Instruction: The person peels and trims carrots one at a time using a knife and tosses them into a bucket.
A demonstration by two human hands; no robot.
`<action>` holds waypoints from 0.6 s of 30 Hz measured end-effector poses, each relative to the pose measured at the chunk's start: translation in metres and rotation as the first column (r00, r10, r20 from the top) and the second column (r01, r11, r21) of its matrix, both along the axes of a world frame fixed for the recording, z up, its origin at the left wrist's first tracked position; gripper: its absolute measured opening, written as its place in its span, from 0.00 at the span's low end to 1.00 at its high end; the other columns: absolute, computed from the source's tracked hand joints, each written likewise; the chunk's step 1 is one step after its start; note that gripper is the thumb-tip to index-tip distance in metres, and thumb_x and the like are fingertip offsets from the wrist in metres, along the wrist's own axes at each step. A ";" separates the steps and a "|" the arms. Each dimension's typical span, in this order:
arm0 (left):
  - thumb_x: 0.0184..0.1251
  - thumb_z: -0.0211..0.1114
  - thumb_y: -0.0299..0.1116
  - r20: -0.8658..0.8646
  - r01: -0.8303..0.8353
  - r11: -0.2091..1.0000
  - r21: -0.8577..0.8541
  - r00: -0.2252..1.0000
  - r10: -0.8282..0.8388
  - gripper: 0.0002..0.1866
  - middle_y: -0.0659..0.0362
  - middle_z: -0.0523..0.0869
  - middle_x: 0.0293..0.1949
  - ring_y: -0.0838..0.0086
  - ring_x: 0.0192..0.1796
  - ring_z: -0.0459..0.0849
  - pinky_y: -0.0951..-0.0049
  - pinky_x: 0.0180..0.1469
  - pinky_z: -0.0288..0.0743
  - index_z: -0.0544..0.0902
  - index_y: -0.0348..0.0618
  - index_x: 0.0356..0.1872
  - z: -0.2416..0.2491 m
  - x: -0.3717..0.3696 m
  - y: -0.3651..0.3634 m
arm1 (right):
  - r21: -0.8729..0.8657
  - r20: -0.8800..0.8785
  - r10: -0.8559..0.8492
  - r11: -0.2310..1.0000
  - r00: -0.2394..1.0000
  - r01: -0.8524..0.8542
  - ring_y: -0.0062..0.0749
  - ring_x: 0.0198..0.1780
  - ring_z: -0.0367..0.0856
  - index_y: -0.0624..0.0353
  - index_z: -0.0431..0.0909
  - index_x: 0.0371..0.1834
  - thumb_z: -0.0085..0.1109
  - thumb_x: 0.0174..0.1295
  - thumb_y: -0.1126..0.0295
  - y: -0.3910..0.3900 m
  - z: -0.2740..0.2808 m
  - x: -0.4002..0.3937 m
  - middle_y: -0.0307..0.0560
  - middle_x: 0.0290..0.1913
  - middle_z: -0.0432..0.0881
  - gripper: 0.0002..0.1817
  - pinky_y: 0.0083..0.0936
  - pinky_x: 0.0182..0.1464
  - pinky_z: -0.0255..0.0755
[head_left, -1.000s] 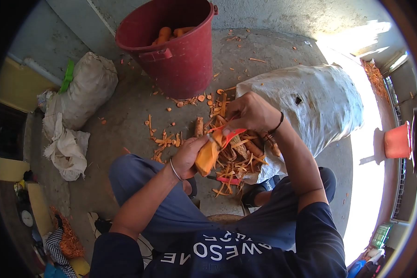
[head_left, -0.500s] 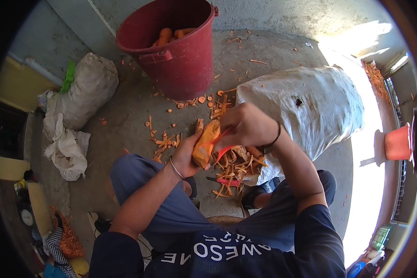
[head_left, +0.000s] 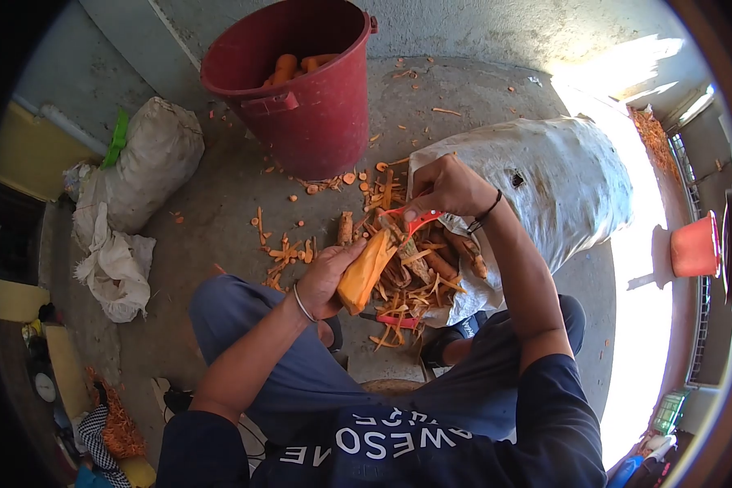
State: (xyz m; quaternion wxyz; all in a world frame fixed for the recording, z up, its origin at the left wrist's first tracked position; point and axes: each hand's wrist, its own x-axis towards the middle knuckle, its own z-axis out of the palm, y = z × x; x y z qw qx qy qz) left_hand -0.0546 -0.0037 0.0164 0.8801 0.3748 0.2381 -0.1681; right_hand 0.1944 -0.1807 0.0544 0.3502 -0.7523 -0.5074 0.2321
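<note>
My left hand (head_left: 327, 278) is closed round a thick carrot (head_left: 367, 270), most of it bright orange and peeled. A darker patch shows at its upper tip. In my right hand (head_left: 454, 189) is a red peeler (head_left: 416, 220), its head at the carrot's upper end. Beneath both hands lies a heap of unpeeled carrots (head_left: 441, 265) mixed with peel strips (head_left: 398, 307), at the mouth of a white sack (head_left: 537, 175). A red-handled knife (head_left: 398, 321) rests on the peelings near my feet.
A dark red bucket (head_left: 317, 122) with orange carrots (head_left: 285, 68) inside stands ahead of me. Another full sack (head_left: 159, 150) leans at the left wall. Trimmings and cut carrot ends (head_left: 312, 189) litter the concrete floor. At the far right is an orange-red pail (head_left: 694, 247).
My right hand has moved up and away from me with the peeler, towards the carrot's upper end. The carrot has shifted slightly down and shows more clearly.
</note>
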 end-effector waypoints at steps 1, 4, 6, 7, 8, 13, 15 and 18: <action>0.91 0.51 0.52 -0.010 -0.007 0.999 0.041 1.000 0.007 0.24 0.51 0.89 0.36 0.68 0.23 0.89 0.67 0.19 0.80 0.82 0.39 0.56 0.002 0.001 0.000 | -0.001 0.090 -0.025 1.000 0.996 0.025 0.27 0.26 0.83 0.62 0.90 0.29 0.89 0.49 0.53 -0.001 -0.006 0.007 0.44 0.23 0.86 0.23 0.33 0.32 0.74; 0.91 0.51 0.50 0.086 0.083 0.996 0.024 0.993 -0.084 0.23 0.51 0.89 0.35 0.65 0.23 0.89 0.64 0.20 0.81 0.82 0.39 0.57 -0.005 -0.007 0.011 | -0.090 0.165 -0.138 0.984 0.977 0.155 0.26 0.25 0.80 0.63 0.90 0.28 0.89 0.50 0.52 -0.023 -0.041 0.048 0.42 0.23 0.85 0.24 0.32 0.31 0.72; 0.90 0.50 0.51 0.111 0.063 0.998 -0.010 0.992 -0.061 0.24 0.51 0.89 0.36 0.65 0.24 0.89 0.63 0.22 0.82 0.81 0.39 0.58 -0.007 -0.006 0.019 | -0.180 0.151 -0.224 0.952 0.963 0.250 0.25 0.25 0.78 0.63 0.89 0.27 0.89 0.51 0.52 -0.027 -0.046 0.058 0.41 0.22 0.84 0.24 0.31 0.30 0.71; 0.90 0.50 0.52 0.134 0.041 0.997 -0.058 0.990 -0.033 0.24 0.51 0.89 0.36 0.64 0.26 0.89 0.62 0.24 0.84 0.81 0.39 0.60 -0.009 -0.007 0.021 | -0.079 0.084 -0.295 0.950 0.952 0.301 0.23 0.25 0.77 0.63 0.88 0.27 0.88 0.53 0.52 -0.028 -0.041 0.054 0.39 0.22 0.83 0.24 0.29 0.30 0.70; 0.90 0.50 0.52 0.134 0.027 0.998 -0.060 0.991 -0.019 0.24 0.51 0.89 0.36 0.64 0.26 0.89 0.62 0.24 0.84 0.81 0.39 0.60 -0.012 -0.007 0.020 | 0.014 0.010 -0.353 0.935 0.935 0.353 0.21 0.26 0.76 0.63 0.87 0.27 0.88 0.56 0.52 -0.026 -0.039 0.050 0.37 0.21 0.81 0.24 0.27 0.30 0.68; 0.88 0.49 0.56 0.097 -0.100 0.969 -0.227 0.988 0.124 0.27 0.52 0.88 0.44 0.63 0.39 0.89 0.56 0.39 0.85 0.79 0.42 0.65 -0.030 0.000 0.025 | 0.061 -0.227 -0.245 0.962 0.943 0.265 0.22 0.30 0.79 0.65 0.89 0.35 0.82 0.62 0.47 0.001 -0.037 0.023 0.38 0.25 0.82 0.27 0.29 0.33 0.72; 0.88 0.49 0.55 0.094 -0.138 0.954 -0.265 0.981 0.168 0.27 0.51 0.88 0.46 0.62 0.40 0.89 0.55 0.40 0.85 0.78 0.43 0.67 -0.033 0.000 0.028 | 0.089 -0.352 -0.215 0.961 0.911 0.261 0.18 0.29 0.75 0.64 0.88 0.35 0.80 0.67 0.50 0.009 -0.041 0.008 0.33 0.26 0.81 0.23 0.25 0.32 0.68; 0.87 0.53 0.52 0.228 -0.166 0.958 -0.233 0.948 0.220 0.26 0.55 0.88 0.50 0.64 0.45 0.90 0.57 0.45 0.88 0.79 0.44 0.70 -0.015 0.001 0.029 | 0.060 -0.568 -0.207 0.955 0.797 0.291 0.20 0.33 0.80 0.66 0.89 0.41 0.76 0.71 0.50 0.015 -0.076 0.002 0.36 0.30 0.86 0.24 0.27 0.36 0.73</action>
